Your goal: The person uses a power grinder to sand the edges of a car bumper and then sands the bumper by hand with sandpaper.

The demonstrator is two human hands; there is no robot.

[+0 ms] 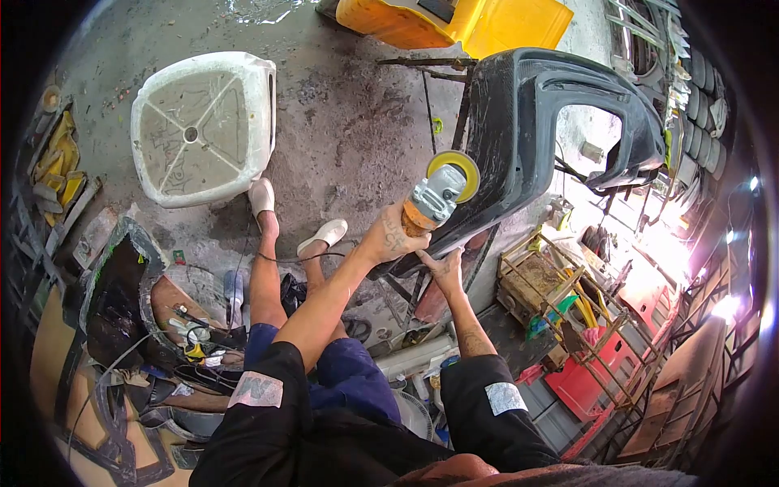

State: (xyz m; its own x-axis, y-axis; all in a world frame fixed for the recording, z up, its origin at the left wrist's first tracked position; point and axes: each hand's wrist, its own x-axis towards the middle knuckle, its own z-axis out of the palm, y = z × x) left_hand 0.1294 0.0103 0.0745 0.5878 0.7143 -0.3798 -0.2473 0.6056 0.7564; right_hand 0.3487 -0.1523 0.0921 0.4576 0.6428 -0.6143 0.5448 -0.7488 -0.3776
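My left hand (394, 236) is wrapped round the orange body of an angle grinder (434, 199). Its round yellow-rimmed disc (466, 175) overlaps the near side of a large black moulded panel (507, 138) in this view. The panel is dusty, with a wide cut-out near its far end, and rests on a thin metal stand (464, 105). Lower down, my right hand (445, 269) grips the panel's bottom edge, thumb toward the grinder and the other fingers partly hidden. A dark cord (300, 259) runs across the floor by my feet.
A white plastic stool (191, 191) stands at left. A yellow moulded piece (511, 24) is at the top. Black moulded scraps and tools (195, 341) crowd the lower left. A wooden-framed crate (531, 284) and red panels (596, 377) lie at right.
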